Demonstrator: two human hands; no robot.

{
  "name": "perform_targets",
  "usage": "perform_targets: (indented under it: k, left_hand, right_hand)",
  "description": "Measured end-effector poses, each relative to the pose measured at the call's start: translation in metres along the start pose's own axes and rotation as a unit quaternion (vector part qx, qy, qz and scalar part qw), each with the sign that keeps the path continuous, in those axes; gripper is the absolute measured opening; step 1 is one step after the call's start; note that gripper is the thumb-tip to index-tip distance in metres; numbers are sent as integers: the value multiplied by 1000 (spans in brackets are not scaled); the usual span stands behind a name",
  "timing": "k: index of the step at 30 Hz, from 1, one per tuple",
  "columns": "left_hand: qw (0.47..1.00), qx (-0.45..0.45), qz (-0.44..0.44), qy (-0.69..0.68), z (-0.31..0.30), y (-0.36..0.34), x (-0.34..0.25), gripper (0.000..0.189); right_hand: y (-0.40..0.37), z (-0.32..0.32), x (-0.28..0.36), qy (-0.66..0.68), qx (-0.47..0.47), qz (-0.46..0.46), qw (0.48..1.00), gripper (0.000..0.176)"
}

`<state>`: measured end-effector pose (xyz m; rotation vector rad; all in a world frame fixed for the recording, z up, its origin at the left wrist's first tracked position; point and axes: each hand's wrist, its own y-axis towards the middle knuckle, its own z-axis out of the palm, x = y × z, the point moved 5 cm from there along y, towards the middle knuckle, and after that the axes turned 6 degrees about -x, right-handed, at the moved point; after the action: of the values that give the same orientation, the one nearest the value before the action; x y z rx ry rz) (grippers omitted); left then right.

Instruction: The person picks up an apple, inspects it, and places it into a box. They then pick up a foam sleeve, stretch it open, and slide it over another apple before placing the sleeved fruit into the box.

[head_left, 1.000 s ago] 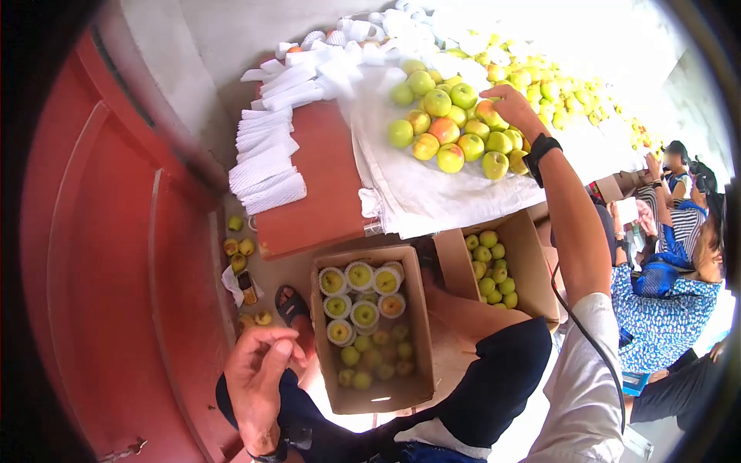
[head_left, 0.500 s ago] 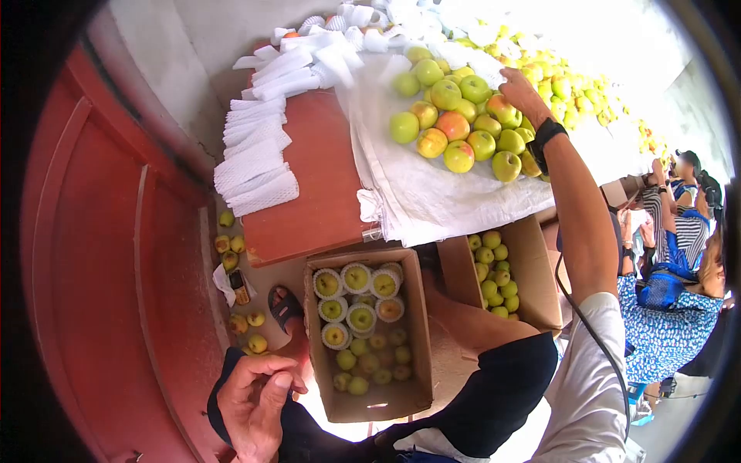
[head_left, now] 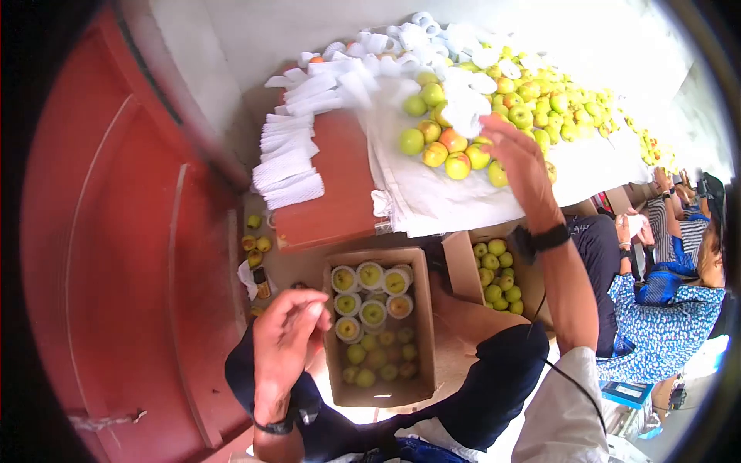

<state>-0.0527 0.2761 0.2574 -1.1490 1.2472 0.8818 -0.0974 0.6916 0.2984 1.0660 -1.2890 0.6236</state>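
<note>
My right hand (head_left: 519, 158) is over the pile of green and red apples (head_left: 457, 165) on the white cloth, its fingertips bent round the edge of a blurred white foam net (head_left: 465, 109). Raised beside the left rim of an open cardboard box (head_left: 330, 370), my left hand (head_left: 289, 332) has loosely curved fingers with nothing visible between them. Inside that box, apples in white foam nets (head_left: 372, 312) lie toward the far end, and bare-looking apples lie toward the near end.
Flat foam nets (head_left: 287, 181) are stacked on the red table (head_left: 340, 170). A second box (head_left: 463, 266) of apples stands under the table's edge. A red door (head_left: 116, 255) is at left, with apples (head_left: 255, 251) on the floor. Other people (head_left: 664, 324) work at right.
My right hand has drawn back toward me, with the white foam net now over the nearer apples. My left hand has risen and moved right, toward the box. The view has shifted slightly.
</note>
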Motion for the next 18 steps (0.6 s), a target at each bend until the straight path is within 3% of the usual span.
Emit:
perform_targets:
  k: [1,3,7,12,14,16,18]
  left_hand:
    - [1000,10,16,4,4,1,-1,13]
    - [998,30,54,5,12,4,-5,15]
    - [992,35,124,-3,35,13,-41,22]
    - [981,15,196,7,54,40,-74,26]
    - [979,26,201,-18,59,49,-73,26]
    - [981,33,187,-40,60,56,-67,26]
    - [983,68,120,-123,63,61,-55,21]
  right_hand:
    - [-17,10,1,7,6,-1,1000,40]
    - [-46,29,-2,219,24,54,974,40]
    - [-94,67,14,352,79,113,926,34]
    - [-121,99,24,389,113,106,908,30]
    - [-125,104,7,387,93,147,905,30]
    - [-129,107,3,386,92,147,906,28]
    - [-132,110,-3,364,101,160,912,27]
